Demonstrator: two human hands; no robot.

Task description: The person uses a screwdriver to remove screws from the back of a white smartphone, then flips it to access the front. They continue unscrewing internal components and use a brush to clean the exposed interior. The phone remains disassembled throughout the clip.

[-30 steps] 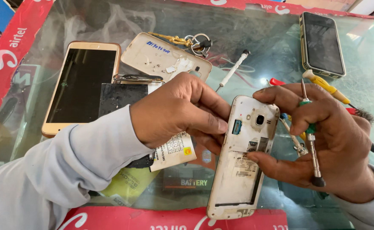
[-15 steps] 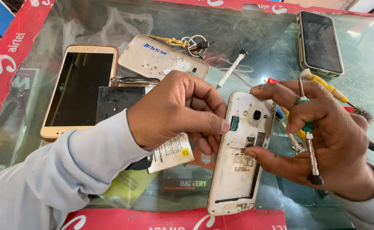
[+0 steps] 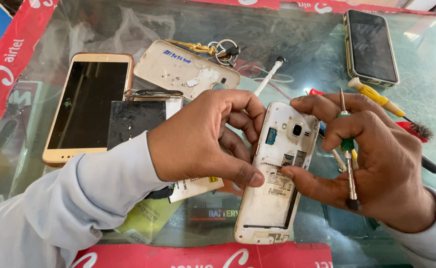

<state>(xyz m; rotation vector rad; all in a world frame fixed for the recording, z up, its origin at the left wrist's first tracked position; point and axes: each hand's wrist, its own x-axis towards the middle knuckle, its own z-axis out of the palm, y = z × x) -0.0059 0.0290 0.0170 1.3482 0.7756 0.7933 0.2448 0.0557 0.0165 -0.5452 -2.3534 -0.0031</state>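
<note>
At the left of the frame a gold smartphone [image 3: 89, 106] lies face up on the glass table [image 3: 287, 39], its screen dark. Just right of it sits a black panel [image 3: 136, 121], partly under the grey sleeve [image 3: 54, 208]. Above that, at upper centre, a white back cover [image 3: 185, 74] lies outer side down, with a key ring [image 3: 223, 51] at its upper edge. A white battery with a yellow corner label [image 3: 195, 186] shows below the left wrist.

The left hand [image 3: 203, 141] is at centre, fingers curled; its thumb and fingertips press on the left edge of the opened white phone [image 3: 272, 193], pinching it.

The opened white phone stands tilted at centre-right, back cover off (camera ring, blue part and empty battery bay exposed), its lower end near the red table border [image 3: 203, 255].

The right hand [image 3: 377, 159] supports the phone from the right: index finger across the top edge, thumb on the bay area. A green-collared screwdriver [image 3: 348, 149] is tucked between its fingers, tip pointing down.

Behind that hand lie a yellow-handled brush [image 3: 387, 106] and a white stylus-like tool [image 3: 270, 77]. At upper right a dark smartphone [image 3: 372, 47] rests face up.
</note>
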